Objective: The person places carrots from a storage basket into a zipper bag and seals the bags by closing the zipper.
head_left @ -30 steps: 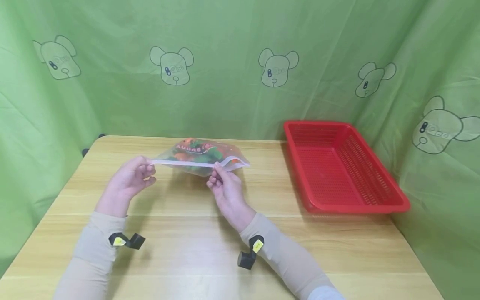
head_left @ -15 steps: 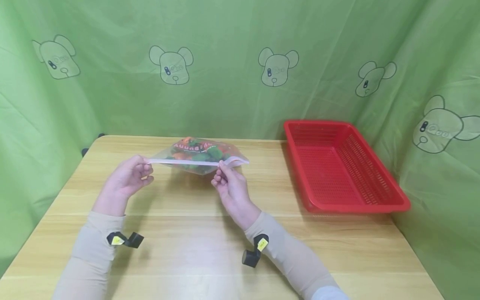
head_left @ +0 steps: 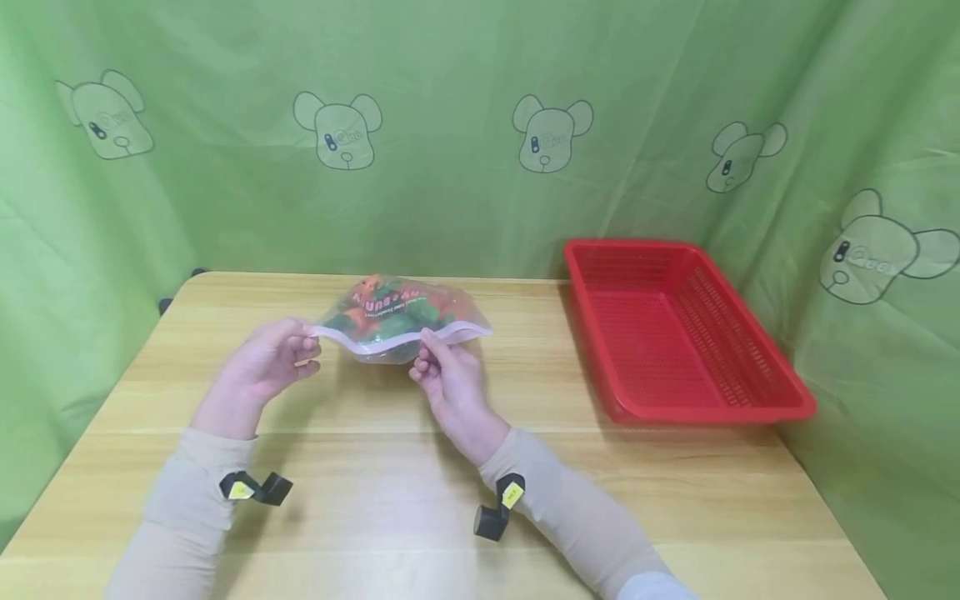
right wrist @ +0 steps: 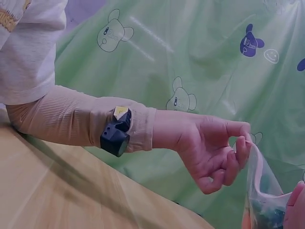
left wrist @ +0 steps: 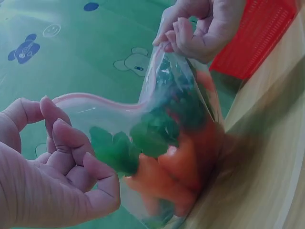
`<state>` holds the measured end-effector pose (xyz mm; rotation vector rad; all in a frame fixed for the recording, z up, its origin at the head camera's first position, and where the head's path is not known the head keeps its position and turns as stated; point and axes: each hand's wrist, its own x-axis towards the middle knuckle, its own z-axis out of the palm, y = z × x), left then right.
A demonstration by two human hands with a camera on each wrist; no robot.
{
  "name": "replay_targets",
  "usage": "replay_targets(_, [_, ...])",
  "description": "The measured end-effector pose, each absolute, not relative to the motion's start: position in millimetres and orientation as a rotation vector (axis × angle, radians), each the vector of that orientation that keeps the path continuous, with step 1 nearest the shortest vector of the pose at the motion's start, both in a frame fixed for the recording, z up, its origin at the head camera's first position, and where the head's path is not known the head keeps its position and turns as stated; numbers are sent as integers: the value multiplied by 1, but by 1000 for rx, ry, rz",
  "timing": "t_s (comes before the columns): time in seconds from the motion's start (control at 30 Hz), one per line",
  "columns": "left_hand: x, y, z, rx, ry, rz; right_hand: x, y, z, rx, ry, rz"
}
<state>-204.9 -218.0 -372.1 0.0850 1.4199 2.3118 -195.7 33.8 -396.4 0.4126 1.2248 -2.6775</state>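
A clear zip-lock bag point(head_left: 408, 308) with a pale pink-white zip strip and printed letters holds orange and green pieces point(left wrist: 167, 167), whose kind I cannot tell for sure. My left hand point(head_left: 270, 367) pinches the left end of the strip between thumb and finger. Further right along the strip, my right hand point(head_left: 453, 383) pinches it too, thumb on top. Between the hands the strip point(left wrist: 105, 101) dips in a wavy curve. The left wrist view also has the right hand point(left wrist: 205, 28) at the bag's far side. In the right wrist view the left hand point(right wrist: 209, 148) pinches a corner.
A red perforated plastic basket point(head_left: 622, 392) stands on the right of the wooden table point(head_left: 375, 517). Green curtains point(head_left: 450, 208) with printed bear faces hang behind the table and along its sides. Each sleeved wrist carries a small black camera point(head_left: 491, 521).
Half a second ago the strip was taut and straight between my hands; now it sags and waves. The left hand has moved slightly right and the right hand slightly left, bringing them closer.
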Motion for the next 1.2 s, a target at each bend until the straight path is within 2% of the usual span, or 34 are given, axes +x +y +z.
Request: replay_targets(1.2, [-208, -241, -369, -64, 1200, 2462, -195, 59, -385, 344, 1365, -2671])
